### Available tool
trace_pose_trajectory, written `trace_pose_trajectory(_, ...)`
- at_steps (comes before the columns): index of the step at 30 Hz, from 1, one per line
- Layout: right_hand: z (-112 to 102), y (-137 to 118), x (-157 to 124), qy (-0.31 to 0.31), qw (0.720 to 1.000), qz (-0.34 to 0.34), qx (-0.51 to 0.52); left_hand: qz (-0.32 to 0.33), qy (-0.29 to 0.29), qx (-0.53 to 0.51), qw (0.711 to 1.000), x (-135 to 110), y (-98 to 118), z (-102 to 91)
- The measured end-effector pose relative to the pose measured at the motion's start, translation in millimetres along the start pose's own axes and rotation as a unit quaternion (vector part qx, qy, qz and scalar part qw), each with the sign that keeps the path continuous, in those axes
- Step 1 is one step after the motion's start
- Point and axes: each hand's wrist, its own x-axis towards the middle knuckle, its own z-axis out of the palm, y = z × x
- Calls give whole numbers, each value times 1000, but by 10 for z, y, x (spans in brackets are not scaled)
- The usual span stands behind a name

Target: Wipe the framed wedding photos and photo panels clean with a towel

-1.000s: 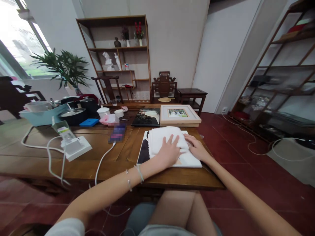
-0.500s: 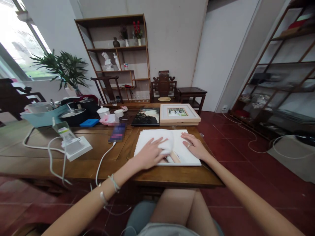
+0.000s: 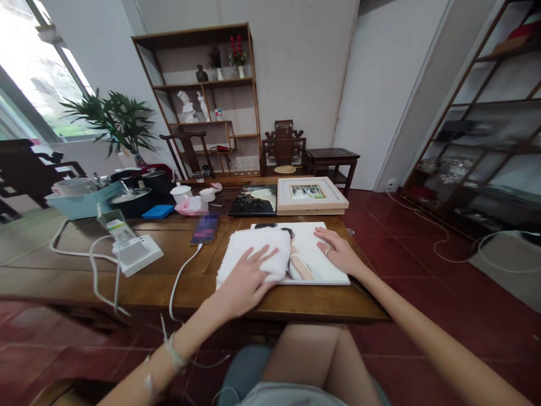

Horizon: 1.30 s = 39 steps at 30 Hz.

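Here, I think, the right hand (image 3: 341, 254) steadies the print (image 3: 315, 259); the left hand (image 3: 244, 277) presses cloth (image 3: 239, 248) over its left edge, all fingers apart.

The wooden table (image 3: 296, 304) bears a photo panel (image 3: 304, 260), seemingly a phone (image 3: 205, 228).

One cloth (image 3: 235, 247), three pictures (image 3: 306, 256)

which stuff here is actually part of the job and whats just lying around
In use:
white cloth, under the left hand
picture panel, partly under the cloth, right hand on it

Just lying about, it seems:
phone
white power strip
blue box
dark picture and framed picture, untouched but possibly related
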Motion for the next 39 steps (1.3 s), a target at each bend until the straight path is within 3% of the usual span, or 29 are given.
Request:
trace_pose_trajectory(4,10,0,-5,2,1000,1,-2,28,-23,-14,999,-338,335,-112)
trace_pose_trajectory(7,18,2,-9,8,1000,0,7,49,-40,-25,998,-371,360,-191)
trace_pose_trajectory(12,15,-5,-3,9,1000,0,8,50,-64,-39,996,-9,26,-209)
trace_pose_trajectory(17,1,-9,8,11,1000,-1,9,32,-69,-23,997,509,-407,-50)
trace_pose_trajectory(21,-2,-3,9,10,1000,-1,7,42,-45,-1,998,721,-532,52)
trace_pose_trajectory(25,2,3,6,4,1000,-3,4,43,-37,20,998,661,-325,53)
trace_pose_trajectory(29,8,3,-2,8,1000,3,13,57,-59,29,996,430,150,-28)
trace_pose_trajectory(34,-4,31,-16,0,1000,-12,25,134,-68,23,988,157,670,-133)
trace_pose_trajectory(36,-10,48,-18,-6,999,-18,27,148,-72,19,986,128,721,-153)
trace_pose_trajectory(39,-11,52,-17,-7,1000,-17,16,128,-80,4,989,209,616,-148)
